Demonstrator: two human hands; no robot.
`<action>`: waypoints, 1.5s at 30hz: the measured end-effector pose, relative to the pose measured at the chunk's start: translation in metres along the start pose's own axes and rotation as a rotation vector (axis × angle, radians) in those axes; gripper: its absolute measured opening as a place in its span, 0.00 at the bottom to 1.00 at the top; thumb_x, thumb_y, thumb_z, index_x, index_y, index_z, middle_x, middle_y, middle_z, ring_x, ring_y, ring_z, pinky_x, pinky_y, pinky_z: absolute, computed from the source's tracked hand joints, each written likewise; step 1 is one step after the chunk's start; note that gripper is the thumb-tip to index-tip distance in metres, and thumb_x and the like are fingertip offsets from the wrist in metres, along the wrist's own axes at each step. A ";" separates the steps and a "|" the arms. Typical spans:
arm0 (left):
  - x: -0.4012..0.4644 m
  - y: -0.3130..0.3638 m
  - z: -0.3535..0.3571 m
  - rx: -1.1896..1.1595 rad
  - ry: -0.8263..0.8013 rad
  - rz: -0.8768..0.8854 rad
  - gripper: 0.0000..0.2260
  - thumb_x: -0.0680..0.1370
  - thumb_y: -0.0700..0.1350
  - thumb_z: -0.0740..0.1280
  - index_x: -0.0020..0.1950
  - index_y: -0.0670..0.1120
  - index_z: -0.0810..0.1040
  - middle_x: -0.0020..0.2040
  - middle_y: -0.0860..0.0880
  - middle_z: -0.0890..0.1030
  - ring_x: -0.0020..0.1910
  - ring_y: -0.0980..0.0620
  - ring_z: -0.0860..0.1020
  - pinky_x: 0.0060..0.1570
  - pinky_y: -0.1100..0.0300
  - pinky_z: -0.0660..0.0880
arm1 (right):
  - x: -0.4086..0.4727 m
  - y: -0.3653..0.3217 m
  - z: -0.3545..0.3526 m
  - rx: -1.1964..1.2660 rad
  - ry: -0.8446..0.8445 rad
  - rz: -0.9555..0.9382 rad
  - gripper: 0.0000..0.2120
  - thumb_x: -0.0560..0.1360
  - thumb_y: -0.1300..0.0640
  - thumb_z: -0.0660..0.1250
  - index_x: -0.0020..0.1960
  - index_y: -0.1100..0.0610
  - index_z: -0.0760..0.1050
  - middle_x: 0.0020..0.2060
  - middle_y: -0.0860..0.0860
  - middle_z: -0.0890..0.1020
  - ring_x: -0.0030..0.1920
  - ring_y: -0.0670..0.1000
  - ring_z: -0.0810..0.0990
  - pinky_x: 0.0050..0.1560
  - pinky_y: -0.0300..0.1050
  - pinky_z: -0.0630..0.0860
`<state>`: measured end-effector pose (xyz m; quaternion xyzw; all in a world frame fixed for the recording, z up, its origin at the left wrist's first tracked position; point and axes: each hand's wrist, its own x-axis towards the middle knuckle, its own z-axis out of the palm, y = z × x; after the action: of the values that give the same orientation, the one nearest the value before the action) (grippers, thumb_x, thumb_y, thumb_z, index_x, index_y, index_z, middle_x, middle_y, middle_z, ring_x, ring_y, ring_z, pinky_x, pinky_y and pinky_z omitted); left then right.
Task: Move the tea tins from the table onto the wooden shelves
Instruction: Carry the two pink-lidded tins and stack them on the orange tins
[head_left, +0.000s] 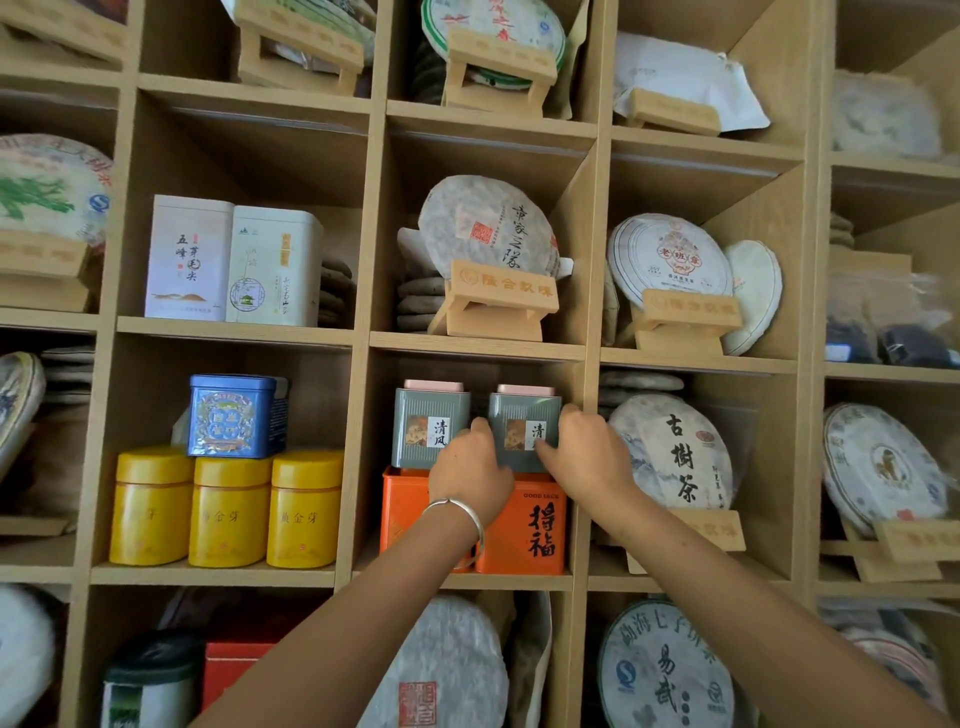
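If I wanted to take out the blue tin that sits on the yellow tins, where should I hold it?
Hold the blue tin by its two flat side walls, reaching straight in from the open front of the shelf. It is boxy with upright sides, so fingers probably sit well there. It rests on top of the yellow tins, with free space above, so lift it slightly before pulling it toward you.

the wooden shelves (363, 340) are pale, matt, fine-grained board. at centre frame the grey-green tins (428, 434) look like painted metal with a soft satin sheen and paper labels, the orange tins (524, 535) below them smooth and glossier. the yellow canisters (228, 512), lower left, shine faintly. the round tea cakes (488, 228) wear crinkled matt paper. a polished metal bangle (462, 512) glints.
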<state>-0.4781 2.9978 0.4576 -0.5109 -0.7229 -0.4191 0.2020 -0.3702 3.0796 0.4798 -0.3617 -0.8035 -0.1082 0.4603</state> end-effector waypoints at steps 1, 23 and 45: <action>-0.001 -0.002 -0.002 0.008 0.013 0.011 0.13 0.75 0.41 0.65 0.59 0.43 0.72 0.54 0.44 0.80 0.52 0.44 0.80 0.47 0.52 0.80 | 0.000 0.000 -0.001 -0.038 0.026 -0.010 0.12 0.76 0.51 0.65 0.52 0.60 0.72 0.45 0.56 0.82 0.45 0.58 0.81 0.34 0.45 0.70; -0.049 -0.073 -0.049 0.157 0.000 0.051 0.22 0.74 0.45 0.66 0.67 0.45 0.67 0.59 0.44 0.72 0.58 0.46 0.73 0.52 0.56 0.75 | -0.060 -0.060 0.008 0.026 -0.096 -0.156 0.15 0.78 0.53 0.61 0.61 0.59 0.70 0.57 0.56 0.76 0.49 0.56 0.80 0.39 0.45 0.72; -0.017 -0.081 -0.050 0.050 -0.017 -0.013 0.21 0.75 0.42 0.63 0.67 0.39 0.67 0.58 0.41 0.77 0.57 0.44 0.76 0.57 0.51 0.74 | -0.020 -0.085 0.046 0.216 -0.148 0.048 0.07 0.79 0.56 0.64 0.49 0.60 0.75 0.46 0.55 0.80 0.47 0.54 0.80 0.41 0.45 0.75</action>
<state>-0.5514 2.9369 0.4412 -0.5045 -0.7381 -0.3979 0.2057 -0.4520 3.0327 0.4514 -0.3363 -0.8332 0.0171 0.4386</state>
